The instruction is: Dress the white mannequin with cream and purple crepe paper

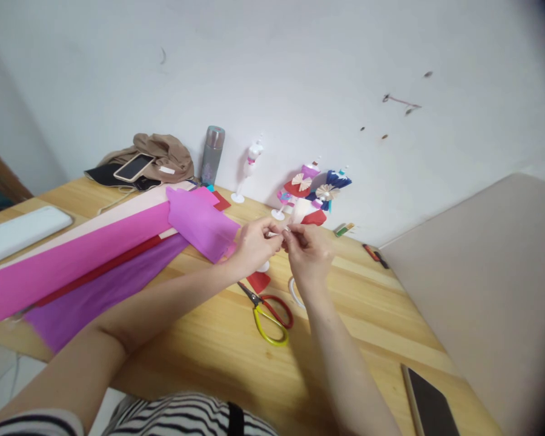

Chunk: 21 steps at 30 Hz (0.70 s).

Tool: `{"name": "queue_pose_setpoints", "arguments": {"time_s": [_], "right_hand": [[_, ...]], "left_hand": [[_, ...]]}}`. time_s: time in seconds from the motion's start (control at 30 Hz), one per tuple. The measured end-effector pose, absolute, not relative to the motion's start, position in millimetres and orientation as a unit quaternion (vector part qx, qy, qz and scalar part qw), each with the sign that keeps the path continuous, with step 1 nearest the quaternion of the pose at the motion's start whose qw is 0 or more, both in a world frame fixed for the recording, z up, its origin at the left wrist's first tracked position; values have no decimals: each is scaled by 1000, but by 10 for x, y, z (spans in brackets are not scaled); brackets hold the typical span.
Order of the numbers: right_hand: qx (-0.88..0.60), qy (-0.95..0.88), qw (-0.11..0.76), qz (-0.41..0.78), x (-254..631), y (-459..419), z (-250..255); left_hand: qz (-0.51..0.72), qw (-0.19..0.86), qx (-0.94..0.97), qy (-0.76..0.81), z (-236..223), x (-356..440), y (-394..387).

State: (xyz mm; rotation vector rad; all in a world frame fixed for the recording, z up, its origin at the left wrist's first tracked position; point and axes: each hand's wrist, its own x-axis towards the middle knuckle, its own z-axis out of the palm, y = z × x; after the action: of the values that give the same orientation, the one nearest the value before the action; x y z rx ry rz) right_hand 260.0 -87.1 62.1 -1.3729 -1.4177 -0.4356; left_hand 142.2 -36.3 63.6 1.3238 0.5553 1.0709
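Note:
My left hand (257,242) and my right hand (311,251) meet above the middle of the table, fingertips pinched close together. Between them is a small whitish bit, too small to name. Just behind my hands stands a small dress form (303,209) with red crepe paper (317,218) at its side, partly hidden by my fingers. Below the hands lie scissors (256,299) with one red and one yellow handle, a red paper scrap (260,281) and a white ring (293,292), perhaps a tape roll, partly covered by my right wrist.
Crepe paper strips (86,260) in pink, red and purple spread across the left. Along the wall stand a grey flask (212,157), a white dress form (251,162) and dressed forms (338,180). A phone (135,166) lies on brown cloth (172,158); a dark device (429,402) sits front right.

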Motion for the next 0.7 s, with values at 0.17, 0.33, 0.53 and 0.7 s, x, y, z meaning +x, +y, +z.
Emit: {"name": "queue_pose_setpoints", "arguments": {"time_s": [0.17,0.33,0.53,0.7], "right_hand": [[-580,-605,523,-154,2627,-882,612],[-599,-590,525,-134,2633,-880,599],[-579,-625,498,-161,2571,-965,700],[-534,-689,454,-183,2523,-1043,794]], "left_hand": [[446,657,556,246,708,1392,-397],[440,645,568,262,753,1365,-400],[415,679,545,265,776,1371,-373],[407,685,538,275,775,1343,-352]]}}
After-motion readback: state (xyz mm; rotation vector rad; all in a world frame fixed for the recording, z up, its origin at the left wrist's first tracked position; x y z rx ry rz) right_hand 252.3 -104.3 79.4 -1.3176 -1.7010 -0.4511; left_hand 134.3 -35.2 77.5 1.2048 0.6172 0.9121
